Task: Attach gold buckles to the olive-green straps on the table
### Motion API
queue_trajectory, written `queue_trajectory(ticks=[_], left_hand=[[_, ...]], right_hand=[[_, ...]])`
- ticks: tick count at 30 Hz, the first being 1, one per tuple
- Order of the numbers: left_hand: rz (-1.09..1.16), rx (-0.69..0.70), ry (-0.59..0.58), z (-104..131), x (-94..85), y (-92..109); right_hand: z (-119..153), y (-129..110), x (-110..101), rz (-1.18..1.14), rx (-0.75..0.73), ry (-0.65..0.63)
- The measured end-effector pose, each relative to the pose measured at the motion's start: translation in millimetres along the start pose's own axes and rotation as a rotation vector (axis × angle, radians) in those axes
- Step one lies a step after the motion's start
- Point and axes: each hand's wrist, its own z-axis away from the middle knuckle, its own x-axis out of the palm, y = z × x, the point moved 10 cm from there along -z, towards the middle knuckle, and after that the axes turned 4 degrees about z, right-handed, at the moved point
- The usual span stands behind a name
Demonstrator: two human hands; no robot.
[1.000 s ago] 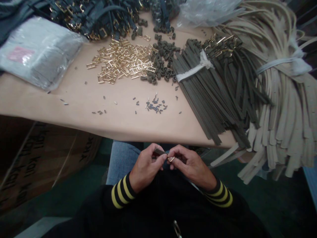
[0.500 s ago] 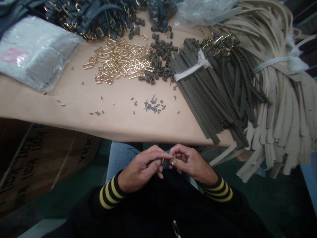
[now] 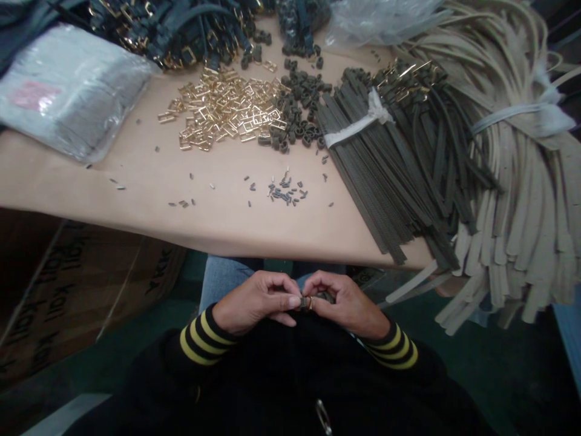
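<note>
Buckle [image 3: 309,302] (gold, barely visible) sits mostly hidden between both hands [image 3: 269,301].

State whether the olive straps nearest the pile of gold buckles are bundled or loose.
Bundled: a white band wraps across the olive straps toward their far ends, bunched up at one side.

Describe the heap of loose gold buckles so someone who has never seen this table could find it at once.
On the tan tabletop, start at the plastic-wrapped package on the left. Move right to the shiny heap of gold buckles. Its pieces are bright, bare metal frames, unlike the dark olive loops along its right side and the dark straps behind.
</note>
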Motion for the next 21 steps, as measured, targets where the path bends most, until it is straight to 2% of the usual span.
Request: queue_trajectory(ticks=[2,5,13,21], left_hand=[[0.020,-0.017,0.044,-0.3,-2.4,-3.5],[0.039,0.032,0.101,-0.9,-3.6,-3.0],[0.014,0.147,0.165,-1.9,-4.1,5.6],[-0.242,0.271,0.238,2.3,-4.3,24.9]], right_hand=[[0.0,-0.2,-2.7,0.054,-0.007,0.023],[0.2,-2.9,-7.0,0.109,-0.027,0.041],[-1.2,-14.2,-8.6,0.183,-0.089,0.036],[-0.1,-7.5,-8.5,0.127,-0.059,0.059]])
